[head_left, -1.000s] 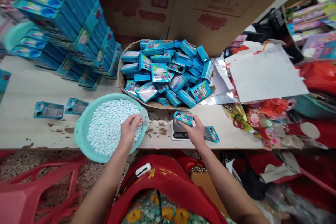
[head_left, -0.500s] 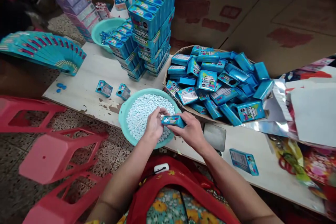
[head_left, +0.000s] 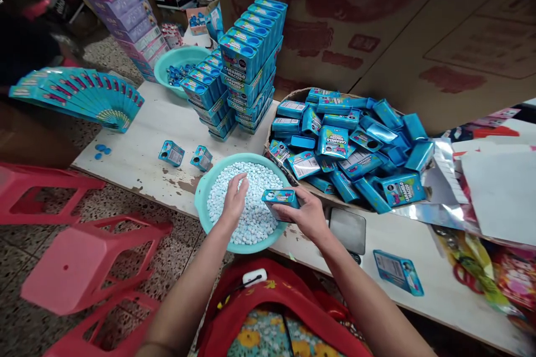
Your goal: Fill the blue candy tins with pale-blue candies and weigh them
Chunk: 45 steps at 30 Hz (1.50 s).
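A blue candy box (head_left: 280,197) is gripped in my right hand (head_left: 309,213), tilted over the right side of a turquoise basin (head_left: 201,196). White candies show at the box's round opening. Small white candies (head_left: 255,178) fill much of the basin. Over its left part is my left hand (head_left: 235,196), with fingers apart and nothing visible in them. Two more blue boxes (head_left: 171,153) stand on the table left of the basin.
A carton of blue boxes (head_left: 335,142) sits right of the basin, with stacked boxes (head_left: 247,67) behind. A small scale (head_left: 347,230) and a flat blue package (head_left: 398,271) lie at right. Red stools (head_left: 69,273) stand at left.
My left hand has moved left, away from the candy box, and its fingers have spread. The box stays in my right hand. The whole view has shifted slightly.
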Tool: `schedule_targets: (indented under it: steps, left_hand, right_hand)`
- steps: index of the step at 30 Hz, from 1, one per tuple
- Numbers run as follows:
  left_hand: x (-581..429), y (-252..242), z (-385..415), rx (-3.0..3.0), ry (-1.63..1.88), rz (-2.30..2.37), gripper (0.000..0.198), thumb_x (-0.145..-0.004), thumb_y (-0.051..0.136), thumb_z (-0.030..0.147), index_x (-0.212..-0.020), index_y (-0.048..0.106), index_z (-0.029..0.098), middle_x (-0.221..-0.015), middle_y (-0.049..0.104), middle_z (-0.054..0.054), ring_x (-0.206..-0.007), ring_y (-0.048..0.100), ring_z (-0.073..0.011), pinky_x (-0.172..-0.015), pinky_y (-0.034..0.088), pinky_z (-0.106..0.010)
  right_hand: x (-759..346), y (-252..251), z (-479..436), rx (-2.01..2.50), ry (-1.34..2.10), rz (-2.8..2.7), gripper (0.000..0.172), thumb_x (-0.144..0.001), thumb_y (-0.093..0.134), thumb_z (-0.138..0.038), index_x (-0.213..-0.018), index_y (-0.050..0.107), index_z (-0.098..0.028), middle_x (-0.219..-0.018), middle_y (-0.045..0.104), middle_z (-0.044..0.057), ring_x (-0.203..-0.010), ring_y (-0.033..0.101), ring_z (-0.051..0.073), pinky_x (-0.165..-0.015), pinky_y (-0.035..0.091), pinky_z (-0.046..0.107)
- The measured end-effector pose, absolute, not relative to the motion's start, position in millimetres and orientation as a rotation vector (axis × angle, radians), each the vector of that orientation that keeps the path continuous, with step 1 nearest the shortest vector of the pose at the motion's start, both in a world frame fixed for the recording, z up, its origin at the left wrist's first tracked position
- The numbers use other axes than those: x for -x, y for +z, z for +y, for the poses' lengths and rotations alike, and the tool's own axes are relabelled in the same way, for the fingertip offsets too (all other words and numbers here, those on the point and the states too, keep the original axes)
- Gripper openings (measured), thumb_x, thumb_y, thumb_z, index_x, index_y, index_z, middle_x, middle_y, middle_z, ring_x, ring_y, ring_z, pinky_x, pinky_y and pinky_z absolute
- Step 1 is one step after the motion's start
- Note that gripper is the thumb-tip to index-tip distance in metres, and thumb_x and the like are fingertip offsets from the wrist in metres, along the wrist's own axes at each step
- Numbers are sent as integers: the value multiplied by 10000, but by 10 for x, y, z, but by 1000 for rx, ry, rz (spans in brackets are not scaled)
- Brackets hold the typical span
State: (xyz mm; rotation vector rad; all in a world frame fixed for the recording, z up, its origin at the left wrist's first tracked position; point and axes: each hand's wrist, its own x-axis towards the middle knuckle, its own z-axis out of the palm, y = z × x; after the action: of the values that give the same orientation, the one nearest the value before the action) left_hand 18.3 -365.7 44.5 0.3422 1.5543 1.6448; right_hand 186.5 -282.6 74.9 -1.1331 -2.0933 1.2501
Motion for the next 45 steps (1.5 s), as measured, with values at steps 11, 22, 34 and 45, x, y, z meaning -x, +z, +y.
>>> schedule_targets:
  steps: [11,22,34,45]
  left_hand:
    - [724,1107,-4249,-781,1033,2499,507,-675,670,515,-1090,569,241,-931,639,-40,-785,604,-232,-729,482,-363]
    - [1966,-536,-4357,-55,1114,2914,443,-543,662,459,-799,377,236,-863,561,-58,-1091,523,-453,-905,367,-642]
    - [827,-371,-4197,-713,1339,2755,504,-832,520,476,-1226,491,164,-1172,576,-135,-1062,563,-272,-940,438,-431]
    - [-250,-677,-3529,-765,832,2804,575,-812,527,549,-1190,582,119,-1253,501,-203,-1197,445,-339,-1025,324,-484]
  right_hand:
    - [-1731,685,-2368,946,702,-2157,488,-801,665,-381,-1251,528,-252,-1241,552,99,-1158,509,275,-994,412,468]
    - [-2302,902,-1266,1081,70,-2524,645,-720,683,-289,-1325,460,-273,-1455,340,107,-1324,314,363,-1032,332,575]
    - [-2539,804,-922,759,179,-2726,661,-701,729,-460,-1297,503,-284,-1557,119,48,-1414,78,401,-1090,215,619]
    - [-2530,714,-521,603,24,-2885,666,-774,668,-403,-1370,420,-240,-1370,475,115,-1251,394,349,-1024,368,509]
